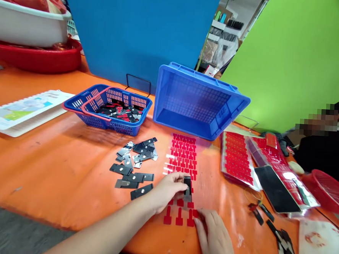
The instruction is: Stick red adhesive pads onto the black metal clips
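The left hand [168,190] pinched 1 black metal piece [187,185] over the sheet of red T-shaped stickers [183,158] on the orange tabletop [54,173] — seemingly mid-stick. The right hand [216,237] lay open and flat, holding nothing, pinning the sheet's near edge. Next, the piece likely needed aligning and pressing down. The small blue basket [107,108] held finished black-and-red pieces; the tipped blue crate [199,102] looked empty.
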Tool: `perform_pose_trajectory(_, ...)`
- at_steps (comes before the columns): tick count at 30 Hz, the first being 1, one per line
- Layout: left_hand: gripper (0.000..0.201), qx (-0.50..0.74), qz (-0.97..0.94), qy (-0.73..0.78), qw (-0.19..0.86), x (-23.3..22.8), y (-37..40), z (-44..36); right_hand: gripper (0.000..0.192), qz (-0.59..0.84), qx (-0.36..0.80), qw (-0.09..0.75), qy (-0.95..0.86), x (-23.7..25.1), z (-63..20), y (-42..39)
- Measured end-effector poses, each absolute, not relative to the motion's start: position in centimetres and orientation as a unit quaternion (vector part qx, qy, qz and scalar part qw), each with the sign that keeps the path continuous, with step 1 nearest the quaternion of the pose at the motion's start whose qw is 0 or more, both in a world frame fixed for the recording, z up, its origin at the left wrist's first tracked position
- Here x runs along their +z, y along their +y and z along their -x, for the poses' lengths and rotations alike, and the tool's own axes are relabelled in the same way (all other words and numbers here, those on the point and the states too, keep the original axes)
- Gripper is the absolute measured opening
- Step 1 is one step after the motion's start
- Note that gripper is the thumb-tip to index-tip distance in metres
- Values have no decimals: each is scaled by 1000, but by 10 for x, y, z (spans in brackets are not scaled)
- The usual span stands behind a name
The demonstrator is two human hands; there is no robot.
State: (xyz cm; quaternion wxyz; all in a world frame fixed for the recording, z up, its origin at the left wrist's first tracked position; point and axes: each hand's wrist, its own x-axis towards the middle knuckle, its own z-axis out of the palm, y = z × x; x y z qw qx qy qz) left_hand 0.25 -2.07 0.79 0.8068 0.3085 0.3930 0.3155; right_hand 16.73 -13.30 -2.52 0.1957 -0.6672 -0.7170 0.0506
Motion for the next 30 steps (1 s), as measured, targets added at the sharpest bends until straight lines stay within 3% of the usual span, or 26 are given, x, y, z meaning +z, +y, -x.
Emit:
perform_pose_trajectory(8,32,311,-310,412,798,6,-20,-5,17,661,72,219,-714,-23,-167,-130)
perform_pose_trajectory(14,22,323,-325,432,777,-3,-21,-10,8,545,-66,360,-755,-15,-167,-135)
perform_pose_trajectory(18,18,324,-303,419,792,0,-21,-10,13,524,-70,473,-705,-4,-161,-136)
perform_pose_trajectory(21,17,351,-282,396,800,1,-19,-8,11,565,-29,568,-598,5,-164,-135)
perform_pose_trajectory(24,17,382,-279,390,790,2,-17,-4,4,616,44,585,-525,16,-170,-125)
perform_pose_trajectory(30,8,428,-368,401,722,10,-16,4,29,604,237,599,-469,38,-160,-62)
